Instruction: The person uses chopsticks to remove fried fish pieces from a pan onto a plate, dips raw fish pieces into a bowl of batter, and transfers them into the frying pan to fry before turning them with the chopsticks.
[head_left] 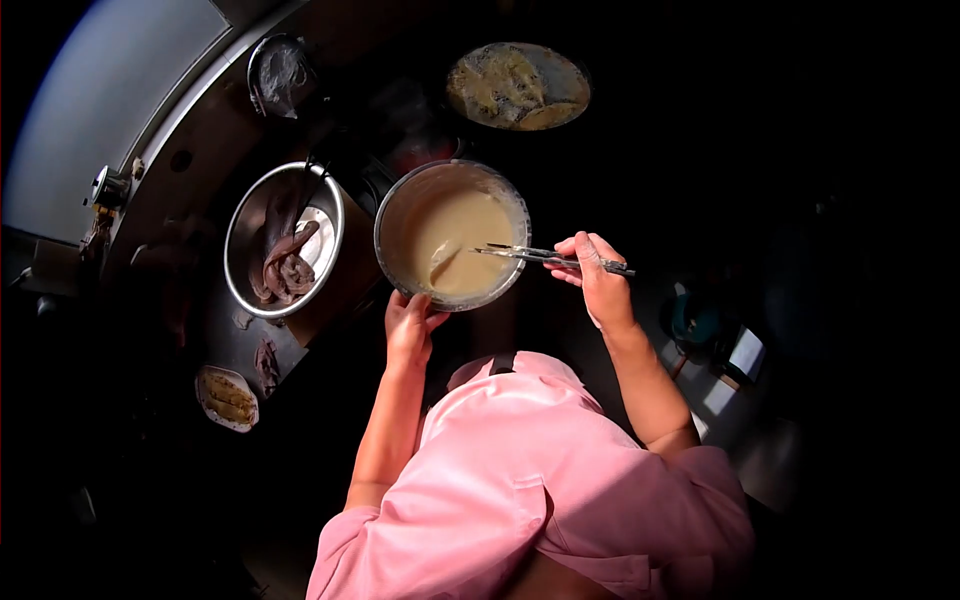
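Note:
A deep round tub (382, 240) of pale, creamy batter (475, 220) is in front of me. My left hand (408, 325) grips its near rim, with the thumb towards the inside. My right hand (597, 275) is closed around slim tongs (540, 256), held nearly level across the tub's right rim. Their two narrow tips are slightly apart over the batter. A batter-coated piece (441, 260) lies partly sunk left of the tips, apart from them. What it is under the coating, I cannot tell.
Left of the tub, a metal bowl (233, 245) holds dark, limp strips (290, 262) and something white. A round pan (572, 85) of bubbling yellowish food stands beyond. A small tray (208, 400) lies at lower left, a clear bag-like item (280, 75) at upper left. Deep shadow hides much.

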